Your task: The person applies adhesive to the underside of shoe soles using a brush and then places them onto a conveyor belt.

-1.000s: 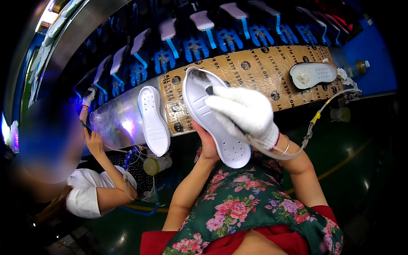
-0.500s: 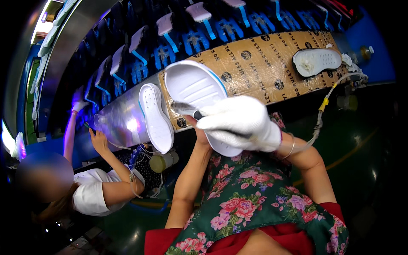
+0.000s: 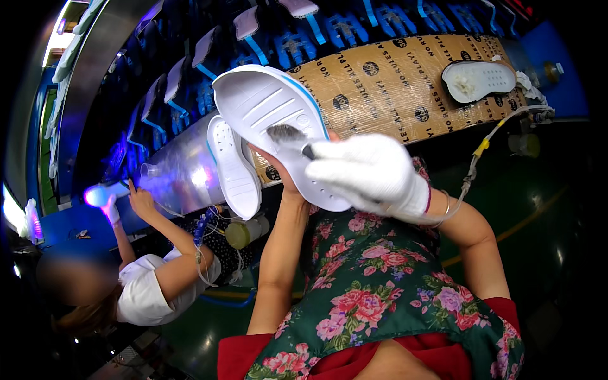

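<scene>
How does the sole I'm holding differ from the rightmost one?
The held sole is raised in your left hand; the rightmost sole lies on cardboard. The held sole is white with blue edging; the rightmost sole is greyer. The rightmost sole holds a pale clump; the held sole none. Both have small holes.

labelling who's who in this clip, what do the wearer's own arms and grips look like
The right grip wears a white glove edged in dark purple, with a thin bangle behind it. A pale tube passes by that forearm. The left grip is bare, as are both forearms, below red sleeves.
</scene>
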A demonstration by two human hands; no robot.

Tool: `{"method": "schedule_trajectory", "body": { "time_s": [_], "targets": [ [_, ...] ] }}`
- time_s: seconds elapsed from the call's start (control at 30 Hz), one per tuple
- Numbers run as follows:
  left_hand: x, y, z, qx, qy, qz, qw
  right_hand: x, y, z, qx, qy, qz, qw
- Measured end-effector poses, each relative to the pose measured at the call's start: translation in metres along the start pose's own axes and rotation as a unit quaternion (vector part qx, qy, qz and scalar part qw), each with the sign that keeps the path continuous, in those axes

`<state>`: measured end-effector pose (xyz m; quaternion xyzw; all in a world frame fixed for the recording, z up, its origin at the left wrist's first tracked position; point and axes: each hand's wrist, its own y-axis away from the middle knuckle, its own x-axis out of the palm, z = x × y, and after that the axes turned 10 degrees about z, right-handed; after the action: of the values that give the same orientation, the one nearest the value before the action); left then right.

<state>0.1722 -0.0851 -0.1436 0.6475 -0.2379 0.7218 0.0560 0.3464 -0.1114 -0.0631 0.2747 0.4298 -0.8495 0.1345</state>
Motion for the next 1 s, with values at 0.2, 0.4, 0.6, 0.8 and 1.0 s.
{"method": "schedule_trajectory", "body": {
  "time_s": [0.2, 0.4, 0.6, 0.8, 1.0],
  "targets": [
    [-0.003, -0.009, -0.011, -0.149, -0.088, 0.105, 0.979, 0.001, 0.000, 0.009, -0.011, -0.132, -0.013, 0.991],
    [-0.004, -0.022, -0.022, -0.079, -0.132, 0.081, 0.985, 0.006, 0.003, 0.019, -0.038, -0.023, 0.029, 0.999],
    [-0.001, -0.036, -0.024, -0.062, -0.141, 0.132, 0.979, 0.014, 0.016, 0.013, 0.002, -0.021, -0.020, 1.000],
    [-0.001, -0.036, -0.029, -0.023, -0.160, 0.088, 0.983, 0.004, 0.018, 0.017, 0.022, -0.171, -0.008, 0.985],
    [0.013, -0.050, -0.018, -0.039, -0.162, 0.103, 0.981, 0.006, 0.028, 0.021, 0.087, -0.189, 0.051, 0.977]
  ]
}}
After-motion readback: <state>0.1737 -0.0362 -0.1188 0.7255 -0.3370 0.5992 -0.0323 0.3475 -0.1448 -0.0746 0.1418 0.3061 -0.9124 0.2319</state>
